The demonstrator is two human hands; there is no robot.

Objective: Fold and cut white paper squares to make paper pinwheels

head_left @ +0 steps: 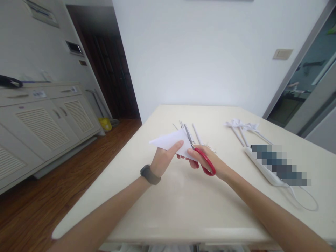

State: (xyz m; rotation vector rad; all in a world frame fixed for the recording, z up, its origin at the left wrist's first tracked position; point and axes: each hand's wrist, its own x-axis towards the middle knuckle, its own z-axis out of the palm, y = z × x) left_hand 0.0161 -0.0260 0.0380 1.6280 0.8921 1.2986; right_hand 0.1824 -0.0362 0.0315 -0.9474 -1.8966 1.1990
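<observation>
A folded-looking sheet of white paper [169, 139] is pinched in my left hand [168, 156], thumb on top and fingers beneath. My right hand [201, 155] is closed round the red handles of a pair of scissors [206, 161]. Their metal blades point away from me and lie along the paper's right edge; whether they bite into it I cannot tell. Both hands are above the middle of the cream table [181, 203]. Just beyond them lie a rolled white paper stick [196, 133] and some thin sticks, partly hidden by the paper and the blades.
White paper flowers on stems [237, 124] lie at the right. Nearer is a white power strip [262, 168] with a cable, beside a pixelated patch. A white wall [199, 52] rises behind the table. Louvred cabinets [49, 119] stand left across the wooden floor.
</observation>
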